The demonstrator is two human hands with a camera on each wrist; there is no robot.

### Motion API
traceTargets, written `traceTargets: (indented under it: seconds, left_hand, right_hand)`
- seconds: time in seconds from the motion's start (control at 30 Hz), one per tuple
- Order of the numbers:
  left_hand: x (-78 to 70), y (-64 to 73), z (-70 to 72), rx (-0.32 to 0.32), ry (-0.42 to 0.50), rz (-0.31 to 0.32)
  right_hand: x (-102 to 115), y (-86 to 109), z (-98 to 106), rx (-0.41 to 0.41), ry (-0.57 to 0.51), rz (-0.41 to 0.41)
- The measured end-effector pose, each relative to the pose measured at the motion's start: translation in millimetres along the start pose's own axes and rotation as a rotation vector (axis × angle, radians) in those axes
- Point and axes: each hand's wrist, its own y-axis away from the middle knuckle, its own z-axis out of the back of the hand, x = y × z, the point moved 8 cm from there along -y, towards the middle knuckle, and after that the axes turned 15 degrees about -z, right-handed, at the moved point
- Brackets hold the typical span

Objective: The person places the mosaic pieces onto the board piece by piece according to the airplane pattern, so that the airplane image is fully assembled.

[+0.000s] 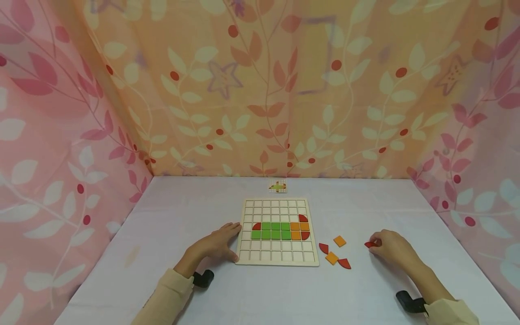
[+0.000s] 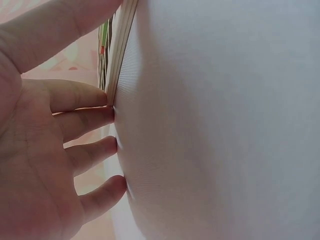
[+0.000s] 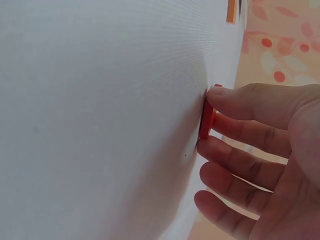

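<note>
A pale wooden grid board (image 1: 276, 257) lies on the table, with a block of green squares (image 1: 276, 230), orange squares (image 1: 295, 231) and red quarter-circle pieces (image 1: 303, 218) in its cells. My left hand (image 1: 219, 241) rests at the board's left side, thumb by the near corner; its fingers (image 2: 82, 95) are spread, fingertips at the edge and the cloth. Right of the board, thumb and fingers of my right hand (image 1: 392, 247) pinch a red quarter-circle piece (image 3: 206, 117) close to the cloth.
Between board and right hand lie loose orange squares (image 1: 339, 241) and red quarter-circle pieces (image 1: 344, 263). Behind the board sits a small pattern card (image 1: 277, 186). White cloth (image 1: 276, 298) covers the table, and patterned curtains (image 1: 260, 90) hang around its back and sides.
</note>
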Motion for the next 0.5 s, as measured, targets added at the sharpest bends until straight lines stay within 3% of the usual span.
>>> traceTargets:
  seconds: [0.5]
  left_hand:
    - [-1.0, 1.0, 0.4, 0.000, -0.018, -0.001]
  right_hand:
    - [1.5, 0.4, 1.3, 0.001, -0.015, 0.001]
